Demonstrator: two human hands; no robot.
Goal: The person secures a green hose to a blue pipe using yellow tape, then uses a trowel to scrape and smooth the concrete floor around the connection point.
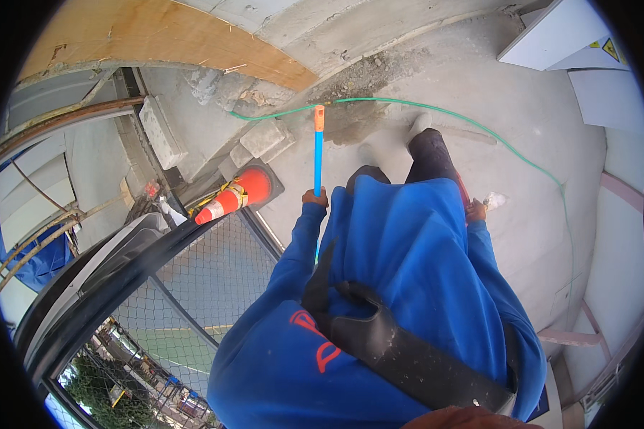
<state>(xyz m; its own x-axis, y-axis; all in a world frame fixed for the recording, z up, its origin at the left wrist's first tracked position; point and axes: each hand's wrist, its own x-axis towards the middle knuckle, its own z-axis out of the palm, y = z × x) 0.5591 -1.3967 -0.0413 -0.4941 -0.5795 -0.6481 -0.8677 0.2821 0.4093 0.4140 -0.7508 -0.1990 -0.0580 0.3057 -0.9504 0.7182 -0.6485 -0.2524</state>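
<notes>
Your left hand (315, 196) is closed around the blue, orange-tipped tool handle (318, 146), held upright over the concrete slab (436, 86). Judged: tool carried, not yet applied; next, mind the green hose (436, 109) beyond. Your right hand (476, 210) clutches a crumpled pale object (495, 200).

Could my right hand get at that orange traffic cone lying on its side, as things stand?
Probably not directly. The right hand is at your right hip, holding something pale I can't make out, while the traffic cone lies beyond your left side; your body and the left hand gripping the blue pole stand between.
</notes>
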